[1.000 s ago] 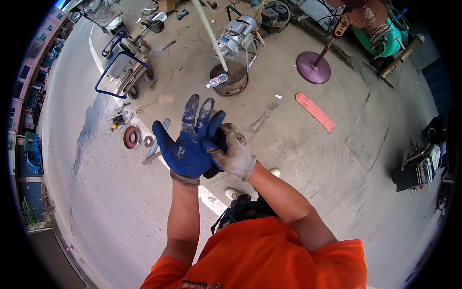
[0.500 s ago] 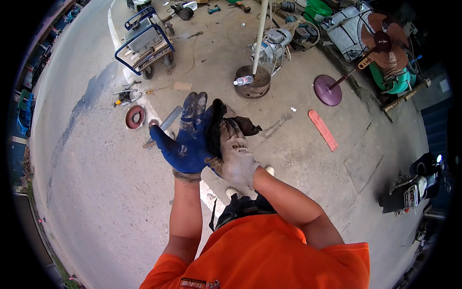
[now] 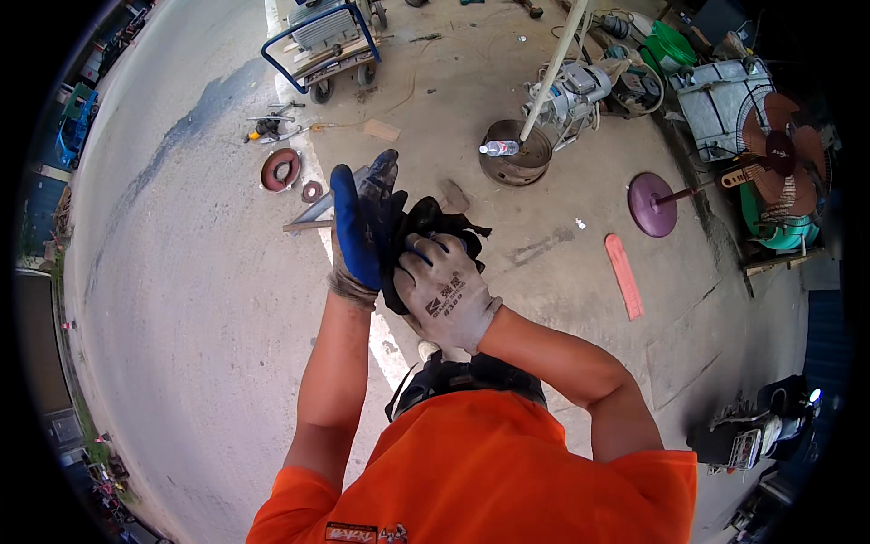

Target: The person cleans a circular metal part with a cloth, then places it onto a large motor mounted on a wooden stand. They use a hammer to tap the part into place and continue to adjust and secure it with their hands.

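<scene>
In front of my body, my left hand (image 3: 361,231) wears a blue glove with dark smudges. Its fingers stretch upward, and the hand is turned nearly edge-on. A crumpled black cloth (image 3: 433,218) lies against its palm side. My right hand (image 3: 449,295), in a soiled pale grey glove, grips this cloth with curled fingers and presses it toward the left hand. Some of the cloth is hidden behind the right hand. Beyond the left hand, a grey metal bar (image 3: 319,208) rests on the ground, partly covered by the fingers.
A red-brown ring-shaped part (image 3: 281,170) lies ahead left, below a wheeled cart (image 3: 317,68). Ahead right, a wheel rim (image 3: 530,170) carries a pole and a plastic bottle (image 3: 500,148). Further right are a standing fan (image 3: 781,154), a pink-red strip (image 3: 624,276) and a motorbike (image 3: 757,431).
My left hand has turned from broadside to nearly edge-on. The right hand has curled its fingers more tightly into the cloth. The whole view has shifted, with ground objects now further right and lower.
</scene>
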The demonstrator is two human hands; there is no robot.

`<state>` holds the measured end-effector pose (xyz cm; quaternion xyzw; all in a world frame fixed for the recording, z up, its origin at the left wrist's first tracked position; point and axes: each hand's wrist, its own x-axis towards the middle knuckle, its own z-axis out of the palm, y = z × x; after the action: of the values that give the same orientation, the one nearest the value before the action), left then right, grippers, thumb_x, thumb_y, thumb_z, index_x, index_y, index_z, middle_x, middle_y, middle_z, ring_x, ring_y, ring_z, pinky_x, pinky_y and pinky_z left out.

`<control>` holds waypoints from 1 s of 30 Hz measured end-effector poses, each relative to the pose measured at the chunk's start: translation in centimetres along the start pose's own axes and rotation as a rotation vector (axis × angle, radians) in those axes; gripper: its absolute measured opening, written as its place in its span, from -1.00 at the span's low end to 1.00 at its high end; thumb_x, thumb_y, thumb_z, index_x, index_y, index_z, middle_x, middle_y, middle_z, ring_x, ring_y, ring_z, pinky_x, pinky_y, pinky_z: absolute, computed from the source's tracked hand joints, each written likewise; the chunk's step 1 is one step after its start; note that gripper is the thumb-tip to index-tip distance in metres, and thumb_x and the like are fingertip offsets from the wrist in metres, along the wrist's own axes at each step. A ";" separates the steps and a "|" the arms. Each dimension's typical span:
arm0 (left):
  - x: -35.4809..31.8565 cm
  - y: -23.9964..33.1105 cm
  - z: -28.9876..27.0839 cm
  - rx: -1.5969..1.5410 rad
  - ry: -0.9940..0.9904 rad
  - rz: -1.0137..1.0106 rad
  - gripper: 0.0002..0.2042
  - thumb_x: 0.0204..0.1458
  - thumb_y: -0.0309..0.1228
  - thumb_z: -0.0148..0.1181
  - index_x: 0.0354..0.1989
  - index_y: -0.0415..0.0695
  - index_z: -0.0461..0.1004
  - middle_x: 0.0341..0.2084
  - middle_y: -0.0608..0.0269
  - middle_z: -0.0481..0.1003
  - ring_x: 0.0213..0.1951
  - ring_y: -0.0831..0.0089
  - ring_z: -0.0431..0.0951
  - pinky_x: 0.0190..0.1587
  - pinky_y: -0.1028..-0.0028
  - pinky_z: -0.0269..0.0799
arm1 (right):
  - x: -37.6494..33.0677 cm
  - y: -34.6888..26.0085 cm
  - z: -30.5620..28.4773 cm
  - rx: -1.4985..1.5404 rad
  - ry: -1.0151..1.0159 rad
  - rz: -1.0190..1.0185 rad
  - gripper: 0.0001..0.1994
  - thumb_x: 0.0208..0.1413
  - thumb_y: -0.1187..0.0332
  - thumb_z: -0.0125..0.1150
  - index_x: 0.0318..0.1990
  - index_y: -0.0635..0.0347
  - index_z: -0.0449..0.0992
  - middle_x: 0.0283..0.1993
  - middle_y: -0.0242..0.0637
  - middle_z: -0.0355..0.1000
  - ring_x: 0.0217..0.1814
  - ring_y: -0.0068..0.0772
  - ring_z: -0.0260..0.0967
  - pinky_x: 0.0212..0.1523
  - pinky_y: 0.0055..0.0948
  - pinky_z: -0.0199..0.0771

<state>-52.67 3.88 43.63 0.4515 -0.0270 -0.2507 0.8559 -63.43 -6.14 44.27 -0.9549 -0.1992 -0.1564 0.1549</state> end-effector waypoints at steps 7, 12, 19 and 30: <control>-2.0 1.9 -1.1 -0.555 -0.446 -0.037 -0.18 0.00 0.34 -0.40 0.36 0.07 -0.15 0.34 0.19 -0.07 0.31 0.07 0.00 0.21 -0.23 -0.18 | -2.7 7.5 -1.3 0.605 0.516 0.443 -0.61 -0.11 0.42 0.20 -0.07 0.32 0.36 -0.10 -0.03 0.33 -0.01 0.06 0.27 0.01 -0.02 0.22; -2.7 0.0 2.4 -0.524 -0.244 0.131 -0.16 0.01 0.30 -0.30 0.35 -0.03 -0.13 0.33 0.02 -0.13 0.33 -0.05 -0.11 0.32 0.12 -0.21 | -1.2 2.7 1.3 0.226 0.274 0.116 -0.54 -0.19 0.16 0.24 -0.05 0.00 0.40 0.03 -0.14 0.27 0.16 0.00 0.13 0.08 -0.05 0.16; -4.7 -0.1 1.1 -0.542 -0.199 0.165 -0.18 -0.01 0.35 -0.47 0.37 0.10 -0.18 0.35 0.16 -0.17 0.34 0.00 -0.14 0.23 -0.26 -0.40 | 0.3 8.6 4.8 0.577 0.233 0.243 -0.56 -0.20 0.29 0.24 -0.07 0.11 0.38 -0.10 -0.10 0.35 -0.04 0.00 0.26 0.00 -0.14 0.27; -5.5 1.3 1.6 -0.485 -0.153 0.294 -0.10 -0.04 0.36 -0.28 0.36 -0.04 -0.19 0.36 0.17 -0.21 0.36 0.11 -0.22 0.34 0.15 -0.30 | 0.1 3.2 -0.1 0.394 0.001 -0.100 -0.49 -0.15 0.06 0.20 0.01 -0.02 0.39 0.08 -0.08 0.19 0.23 0.11 0.01 0.19 0.14 -0.07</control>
<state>-57.37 5.73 46.54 0.2050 -0.0958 -0.1565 0.9614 -62.02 -8.93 43.60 -0.8950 -0.2728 -0.1225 0.3310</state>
